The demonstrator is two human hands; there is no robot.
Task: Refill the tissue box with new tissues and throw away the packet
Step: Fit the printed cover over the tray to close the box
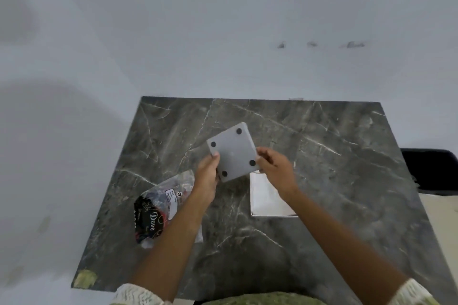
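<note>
Both hands hold a grey square plate point(233, 152) with a black round foot at each corner, tilted above the dark marble table point(334, 181); it looks like the tissue box's base. My left hand point(207, 176) grips its left edge and my right hand point(273, 168) grips its right edge. Below my right hand a white square box point(265, 199) lies on the table, partly hidden by my forearm. A crumpled plastic tissue packet point(161, 203) with black print lies to the left, under my left forearm.
The table stands against a pale wall point(223, 32). A black object point(428, 168) sits beyond the table's right edge. A yellowish patch point(85, 278) marks the table's near left corner.
</note>
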